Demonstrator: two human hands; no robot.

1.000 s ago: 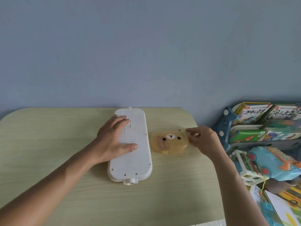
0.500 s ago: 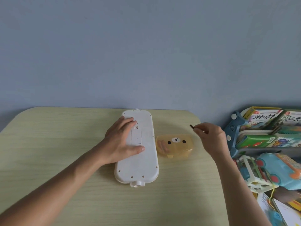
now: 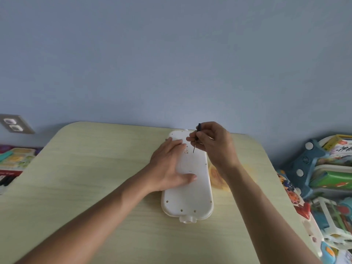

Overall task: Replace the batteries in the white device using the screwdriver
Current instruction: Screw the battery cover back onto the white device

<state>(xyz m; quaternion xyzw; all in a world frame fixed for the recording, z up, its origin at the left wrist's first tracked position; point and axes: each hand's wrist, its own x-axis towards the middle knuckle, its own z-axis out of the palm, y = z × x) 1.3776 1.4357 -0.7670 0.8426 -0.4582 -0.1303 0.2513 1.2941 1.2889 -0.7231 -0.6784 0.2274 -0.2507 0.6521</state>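
Observation:
A long white device (image 3: 188, 195) lies face down on the light wooden table (image 3: 95, 178), its battery cover in the far half. My left hand (image 3: 169, 168) presses flat on the device's left side, fingers spread. My right hand (image 3: 213, 143) pinches a small dark-handled screwdriver (image 3: 196, 138) held nearly upright. Its thin tip points down at the cover's far end, beside a small latch marking. Whether the tip touches the device I cannot tell.
A translucent yellow bear-face box (image 3: 217, 178) sits just right of the device, mostly hidden by my right forearm. Toys and picture books (image 3: 327, 168) are piled off the table's right edge. More toys (image 3: 15, 161) lie at the left. A wall socket (image 3: 13, 124) is at the left.
My right hand left the bear box with the screwdriver and moved left over the device's far end. The camera view shifted, showing the table's left side. My left hand stayed on the device.

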